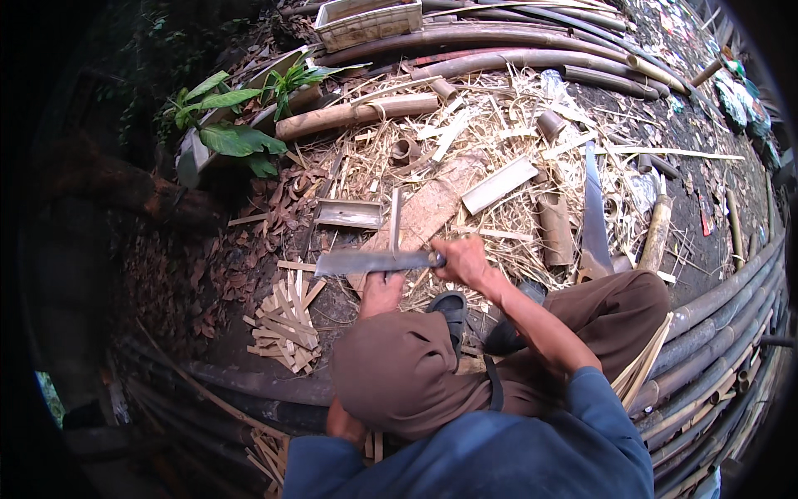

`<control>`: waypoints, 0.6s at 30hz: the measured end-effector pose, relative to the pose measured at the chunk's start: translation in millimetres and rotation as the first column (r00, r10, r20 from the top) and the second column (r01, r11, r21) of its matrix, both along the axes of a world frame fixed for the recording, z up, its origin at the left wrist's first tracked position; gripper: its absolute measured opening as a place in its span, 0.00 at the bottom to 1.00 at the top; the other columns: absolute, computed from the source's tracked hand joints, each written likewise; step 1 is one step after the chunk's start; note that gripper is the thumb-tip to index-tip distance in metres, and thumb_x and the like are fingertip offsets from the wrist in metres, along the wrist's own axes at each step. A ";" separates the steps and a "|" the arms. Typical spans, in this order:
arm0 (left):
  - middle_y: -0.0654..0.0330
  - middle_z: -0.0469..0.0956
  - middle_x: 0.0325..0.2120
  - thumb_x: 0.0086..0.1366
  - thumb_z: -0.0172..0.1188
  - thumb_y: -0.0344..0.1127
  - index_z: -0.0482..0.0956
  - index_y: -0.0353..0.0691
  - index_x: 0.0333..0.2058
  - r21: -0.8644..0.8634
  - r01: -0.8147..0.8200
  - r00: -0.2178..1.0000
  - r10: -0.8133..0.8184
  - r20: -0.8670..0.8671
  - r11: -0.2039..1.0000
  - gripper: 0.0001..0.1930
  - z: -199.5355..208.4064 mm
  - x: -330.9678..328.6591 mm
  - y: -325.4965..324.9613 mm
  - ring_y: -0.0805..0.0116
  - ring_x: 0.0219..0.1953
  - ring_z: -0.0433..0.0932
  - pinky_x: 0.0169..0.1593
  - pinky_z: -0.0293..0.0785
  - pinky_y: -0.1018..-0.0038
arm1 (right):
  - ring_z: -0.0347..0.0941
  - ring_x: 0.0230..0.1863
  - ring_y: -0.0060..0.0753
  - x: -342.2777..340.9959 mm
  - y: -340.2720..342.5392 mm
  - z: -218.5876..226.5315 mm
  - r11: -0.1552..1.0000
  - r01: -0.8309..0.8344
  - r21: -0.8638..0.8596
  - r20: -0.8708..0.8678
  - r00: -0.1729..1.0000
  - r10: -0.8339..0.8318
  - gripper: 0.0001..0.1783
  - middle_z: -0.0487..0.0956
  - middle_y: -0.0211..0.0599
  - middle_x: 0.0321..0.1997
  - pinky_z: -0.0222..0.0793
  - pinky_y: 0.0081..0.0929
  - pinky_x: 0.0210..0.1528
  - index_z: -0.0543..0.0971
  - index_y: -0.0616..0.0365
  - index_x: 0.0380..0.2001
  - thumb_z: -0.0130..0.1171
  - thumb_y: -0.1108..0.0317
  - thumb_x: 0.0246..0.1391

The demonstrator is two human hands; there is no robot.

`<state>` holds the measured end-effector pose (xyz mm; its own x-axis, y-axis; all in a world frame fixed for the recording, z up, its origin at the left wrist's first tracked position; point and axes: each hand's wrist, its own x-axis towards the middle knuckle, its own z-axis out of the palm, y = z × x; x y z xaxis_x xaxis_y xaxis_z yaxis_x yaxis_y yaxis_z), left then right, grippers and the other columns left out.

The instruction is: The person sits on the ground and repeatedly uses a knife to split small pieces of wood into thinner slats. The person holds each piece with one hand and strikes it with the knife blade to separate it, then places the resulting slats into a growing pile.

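My right hand [462,261] grips the handle of a broad knife [366,262], its flat blade pointing left, level above the ground. Just under the blade, my left hand [381,293] shows beyond my left knee in brown trousers. It holds a thin bamboo strip [395,218] that stands up past the blade's edge. My left forearm is mostly hidden behind the knee. A black sandal [454,308] lies right beside both hands.
A pile of short cut bamboo slats [287,326] lies at the left. A hand saw [594,218], split bamboo halves [499,185], tube sections and shavings cover the ground ahead. Long bamboo poles [715,328] run along the right and back, beside a white crate [366,22] and a green plant [233,135].
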<state>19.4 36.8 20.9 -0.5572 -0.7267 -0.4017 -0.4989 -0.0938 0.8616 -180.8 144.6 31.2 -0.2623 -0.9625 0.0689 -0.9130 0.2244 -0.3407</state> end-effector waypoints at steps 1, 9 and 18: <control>0.67 0.68 0.21 0.62 0.54 0.32 0.70 0.42 0.56 0.097 -0.016 0.999 0.020 -0.040 0.995 0.22 42.5 -8.2 11.6 0.79 0.19 0.65 0.23 0.62 0.79 | 0.64 0.11 0.18 -18.6 4.9 -13.4 0.991 0.079 0.110 -0.079 0.994 -0.070 0.14 0.73 0.24 0.14 0.57 0.27 0.13 0.76 0.48 0.32 0.61 0.51 0.51; 0.70 0.68 0.26 0.67 0.54 0.40 0.70 0.36 0.55 0.379 0.264 0.963 -0.218 -0.158 0.887 0.20 26.4 64.9 8.6 0.81 0.26 0.64 0.29 0.64 0.80 | 0.79 0.28 0.44 -73.7 22.6 4.4 0.865 0.498 -0.054 0.294 0.836 -0.463 0.21 0.82 0.45 0.30 0.75 0.35 0.32 0.81 0.57 0.41 0.66 0.56 0.47; 0.57 0.77 0.36 0.73 0.46 0.47 0.57 0.28 0.62 0.752 0.520 0.808 0.054 -0.587 0.405 0.29 22.0 23.8 -31.2 0.67 0.34 0.79 0.38 0.77 0.74 | 0.75 0.22 0.52 12.0 -16.5 31.5 0.933 0.348 -0.086 0.537 0.805 -0.251 0.13 0.75 0.49 0.18 0.69 0.43 0.27 0.73 0.59 0.22 0.58 0.60 0.44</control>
<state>43.2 5.6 42.9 -0.9395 0.0421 -0.3399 -0.2118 -0.8513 0.4800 -168.9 128.1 62.8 -0.5795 -0.8150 -0.0003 -0.4934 0.3512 -0.7957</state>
